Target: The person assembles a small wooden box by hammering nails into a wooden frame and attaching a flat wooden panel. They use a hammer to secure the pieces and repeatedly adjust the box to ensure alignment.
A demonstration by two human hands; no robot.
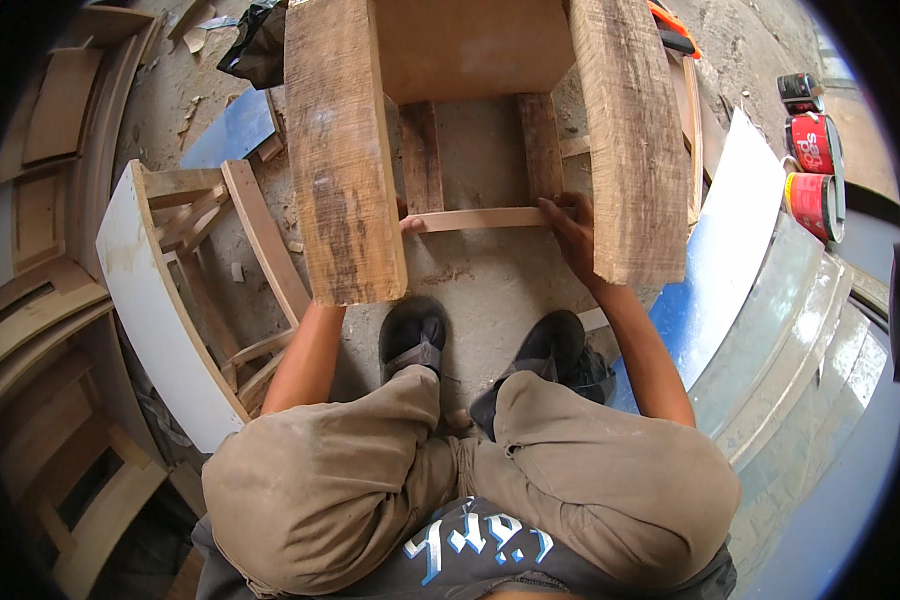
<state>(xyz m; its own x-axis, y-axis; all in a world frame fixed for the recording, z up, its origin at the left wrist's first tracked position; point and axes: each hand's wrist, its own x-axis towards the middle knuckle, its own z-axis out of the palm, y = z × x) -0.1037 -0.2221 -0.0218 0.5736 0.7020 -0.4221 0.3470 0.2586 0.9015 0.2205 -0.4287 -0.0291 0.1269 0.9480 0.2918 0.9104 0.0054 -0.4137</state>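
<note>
A thin, pale wooden strip (485, 218) lies crosswise between two dark wooden legs (422, 155) of a wooden frame in front of me. My left hand (411, 224) pinches the strip's left end; most of that hand is hidden behind a thick rough-sawn plank (345, 170). At the other end, the thumb and fingers of my right hand (572, 228) close on the strip, just inside a second rough plank (635, 150). Both planks rise toward me on either side of a brown wooden panel (475, 50).
To the left stands a white-faced wooden frame (160, 310), with more wooden frames (40, 320) beyond it. A blue-and-white sheet (715, 260) and glass panes (800, 360) lie on the right near red cans (812, 145). An orange-handled tool (675, 28) sits at the back right.
</note>
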